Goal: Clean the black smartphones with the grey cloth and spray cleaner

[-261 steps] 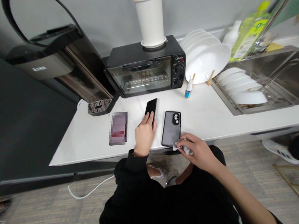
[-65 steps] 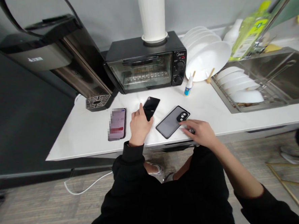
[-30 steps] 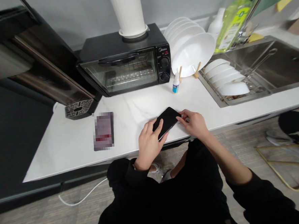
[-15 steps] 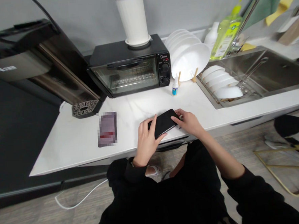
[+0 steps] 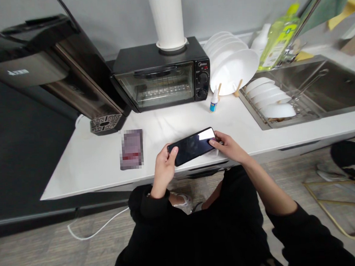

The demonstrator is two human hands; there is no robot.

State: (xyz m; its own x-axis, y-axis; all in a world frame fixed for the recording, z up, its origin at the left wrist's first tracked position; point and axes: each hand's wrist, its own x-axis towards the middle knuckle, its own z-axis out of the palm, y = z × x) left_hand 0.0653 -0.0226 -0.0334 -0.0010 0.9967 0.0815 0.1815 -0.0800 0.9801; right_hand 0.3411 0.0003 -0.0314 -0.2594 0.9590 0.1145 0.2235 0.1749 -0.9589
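Observation:
A black smartphone (image 5: 190,149) is held level between my hands just above the front of the white counter, its dark glossy face up with a bright reflection at the right end. My left hand (image 5: 164,166) grips its left end, thumb on top and fingers underneath. At the other end my right hand (image 5: 229,146) is closed on the phone, thumb over the near corner. Something pale and crumpled shows below the right thumb; its kind is unclear. A blurred-out purplish flat rectangle (image 5: 131,146) lies on the counter to the left. A small white bottle with a blue label (image 5: 213,100) stands behind the phone.
Behind is a black toaster oven (image 5: 162,87) bearing a white cup (image 5: 167,21). A dark dispenser machine (image 5: 84,86) stands left. To the right are racked white plates (image 5: 234,71), a green soap bottle (image 5: 280,40) and a sink (image 5: 328,87) with bowls (image 5: 276,110).
My left hand has shifted from spreading fingers over the phone to gripping its left end. The phone's face now shows a bright reflection. The view has shifted slightly.

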